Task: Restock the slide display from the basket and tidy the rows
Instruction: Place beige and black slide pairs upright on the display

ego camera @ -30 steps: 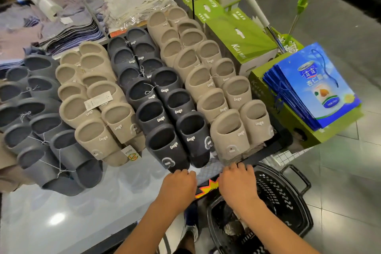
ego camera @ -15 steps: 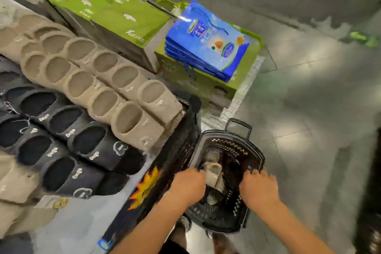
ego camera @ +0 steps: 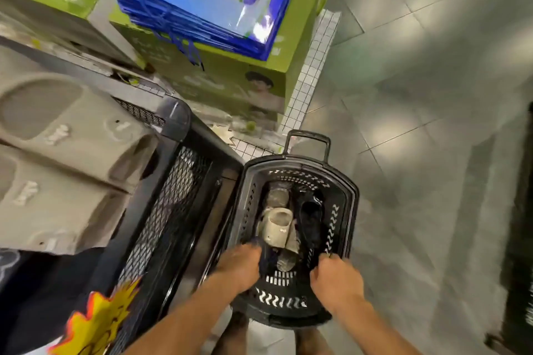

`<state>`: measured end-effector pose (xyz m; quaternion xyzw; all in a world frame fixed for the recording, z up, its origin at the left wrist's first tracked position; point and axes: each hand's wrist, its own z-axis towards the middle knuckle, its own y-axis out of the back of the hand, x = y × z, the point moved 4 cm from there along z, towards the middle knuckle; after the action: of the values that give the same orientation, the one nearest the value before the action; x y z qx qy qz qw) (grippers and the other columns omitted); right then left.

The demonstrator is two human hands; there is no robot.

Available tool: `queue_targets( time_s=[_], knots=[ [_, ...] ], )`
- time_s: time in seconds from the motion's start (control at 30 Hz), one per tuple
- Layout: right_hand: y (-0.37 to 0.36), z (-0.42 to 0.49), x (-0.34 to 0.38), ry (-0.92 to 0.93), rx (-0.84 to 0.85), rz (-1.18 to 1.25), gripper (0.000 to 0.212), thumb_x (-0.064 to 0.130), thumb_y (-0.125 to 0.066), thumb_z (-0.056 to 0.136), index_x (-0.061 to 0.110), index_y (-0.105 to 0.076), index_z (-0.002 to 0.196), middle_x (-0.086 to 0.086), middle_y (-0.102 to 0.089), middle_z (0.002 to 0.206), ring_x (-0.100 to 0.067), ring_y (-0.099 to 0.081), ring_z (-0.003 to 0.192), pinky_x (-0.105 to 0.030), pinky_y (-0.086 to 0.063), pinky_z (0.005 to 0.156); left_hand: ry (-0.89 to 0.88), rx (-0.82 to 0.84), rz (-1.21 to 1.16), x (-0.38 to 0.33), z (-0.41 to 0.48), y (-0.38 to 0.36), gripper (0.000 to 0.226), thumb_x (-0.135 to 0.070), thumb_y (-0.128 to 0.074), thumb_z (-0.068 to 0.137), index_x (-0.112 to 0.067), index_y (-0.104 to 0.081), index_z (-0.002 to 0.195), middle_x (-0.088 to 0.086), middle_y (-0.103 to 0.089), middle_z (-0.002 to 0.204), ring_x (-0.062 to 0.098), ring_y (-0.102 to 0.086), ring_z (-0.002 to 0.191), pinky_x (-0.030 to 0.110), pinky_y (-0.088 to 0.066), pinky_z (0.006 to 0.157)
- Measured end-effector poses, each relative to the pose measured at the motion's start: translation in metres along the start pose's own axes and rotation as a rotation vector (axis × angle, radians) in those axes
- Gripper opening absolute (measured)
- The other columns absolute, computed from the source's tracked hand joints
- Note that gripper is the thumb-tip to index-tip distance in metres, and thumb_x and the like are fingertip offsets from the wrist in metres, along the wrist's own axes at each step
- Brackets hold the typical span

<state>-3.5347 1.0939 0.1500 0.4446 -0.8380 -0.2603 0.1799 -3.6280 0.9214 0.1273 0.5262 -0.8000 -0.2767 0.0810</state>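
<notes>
Head view: in the basket [ego camera: 353, 202] on the floor beside the display [ego camera: 173, 196], left hand [ego camera: 239, 264] and right hand [ego camera: 336, 277] dip among piled slides [ego camera: 311, 219], beige slide [ego camera: 277, 226] uppermost, each grip impossible to tell, so a blind grab may drag tangled neighbours out.

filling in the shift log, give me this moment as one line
stage: reaching into basket | left hand: in basket, grip unclear | right hand: in basket, grip unclear | contents: beige slide, dark slide

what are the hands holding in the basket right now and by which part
Cannot tell: left hand and right hand reach into the basket, any hold hidden among the dark slides.
</notes>
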Motion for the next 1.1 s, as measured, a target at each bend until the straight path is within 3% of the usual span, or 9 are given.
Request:
queue_targets(
  time_s=[0.13, 0.23, 0.43, 0.6, 0.73, 0.9, 1.0, 1.1],
  knots=[
    [-0.05, 0.072, -0.022, -0.098, 0.038, 0.12, 0.031, 0.035, -0.045, 0.093, 0.016, -0.058, 0.113, -0.006, -0.063, 0.113, -0.027, -0.059, 0.108, -0.037, -0.052, 0.087, -0.07, -0.001, 0.03, 0.021, 0.065, -0.032, 0.023, -0.018, -0.044, 0.095, -0.018, -0.055, 0.115, 0.007, -0.058, 0.12, 0.029, -0.057, 0.111, 0.039, -0.046, 0.09],
    [-0.087, 0.128, -0.033, -0.112, 0.081, 0.1, 0.034, 0.038, -0.048, 0.094, 0.015, -0.053, 0.119, -0.007, -0.059, 0.119, -0.028, -0.054, 0.115, -0.037, -0.048, 0.089, -0.119, 0.024, 0.103, 0.029, 0.115, -0.057, 0.022, -0.015, -0.049, 0.093, -0.015, -0.052, 0.115, 0.009, -0.054, 0.119, 0.029, -0.055, 0.113, 0.041, -0.044, 0.09],
    [-0.125, 0.225, -0.044, -0.084, -0.003, 0.153, 0.038, 0.034, -0.047, 0.095, 0.009, -0.048, 0.122, -0.011, -0.05, 0.124, -0.031, -0.048, 0.121, -0.037, -0.043, 0.099, -0.28, 0.114, 0.44, 0.029, 0.201, -0.102, 0.044, -0.002, -0.057, 0.086, -0.008, -0.047, 0.128, 0.016, -0.05, 0.126, 0.035, -0.051, 0.117, 0.047, -0.048, 0.092],
    [-0.123, 0.29, -0.048, -0.173, -0.098, 0.332, 0.041, 0.022, -0.051, 0.091, -0.002, -0.047, 0.124, -0.02, -0.051, 0.128, -0.036, -0.049, 0.121, -0.038, -0.041, 0.098, -0.403, 0.248, 0.765, 0.047, 0.25, -0.133, 0.064, -0.011, -0.054, 0.093, -0.017, -0.025, 0.15, 0.019, -0.043, 0.141, 0.037, -0.04, 0.13, 0.046, -0.033, 0.106],
    [-0.13, 0.322, -0.052, -0.295, -0.029, 0.46, 0.049, 0.024, -0.052, 0.093, -0.001, -0.042, 0.134, -0.021, -0.046, 0.137, -0.038, -0.047, 0.124, -0.038, -0.042, 0.096, -0.519, 0.321, 0.73, 0.058, 0.268, -0.151, 0.068, -0.013, -0.043, 0.1, -0.037, -0.009, 0.155, 0.018, -0.035, 0.148, 0.037, -0.035, 0.135, 0.049, -0.028, 0.11],
    [-0.149, 0.351, -0.053, -0.354, 0.002, 0.579, 0.075, 0.026, -0.054, 0.094, 0.007, -0.013, 0.154, -0.017, -0.032, 0.153, -0.035, -0.039, 0.136, -0.037, -0.038, 0.104, -0.753, 0.421, 0.728, 0.04, 0.279, -0.171, 0.087, -0.025, -0.071, 0.083, -0.042, -0.021, 0.152, 0.014, -0.032, 0.15, 0.031, -0.039, 0.132, 0.045, -0.033, 0.106],
    [-0.158, 0.368, -0.054, -0.412, 0.054, 0.629, 0.072, 0.028, -0.055, 0.094, 0.011, -0.017, 0.152, -0.018, -0.045, 0.144, -0.037, -0.048, 0.127, -0.038, -0.045, 0.095, -0.794, 0.508, 0.723, 0.038, 0.284, -0.18, 0.079, -0.038, -0.067, 0.082, -0.041, -0.028, 0.15, 0.013, -0.03, 0.15, 0.03, -0.036, 0.134, 0.048, -0.032, 0.109],
    [-0.168, 0.382, -0.055, -0.45, 0.016, 0.749, 0.066, 0.025, -0.061, 0.089, 0.017, -0.025, 0.145, -0.016, -0.053, 0.133, -0.037, -0.054, 0.119, -0.039, -0.049, 0.093, -0.827, 0.485, 0.607, 0.029, 0.284, -0.189, 0.072, -0.04, -0.063, 0.081, -0.033, -0.034, 0.147, 0.013, -0.037, 0.147, 0.031, -0.039, 0.133, 0.048, -0.031, 0.11]
  ],
)
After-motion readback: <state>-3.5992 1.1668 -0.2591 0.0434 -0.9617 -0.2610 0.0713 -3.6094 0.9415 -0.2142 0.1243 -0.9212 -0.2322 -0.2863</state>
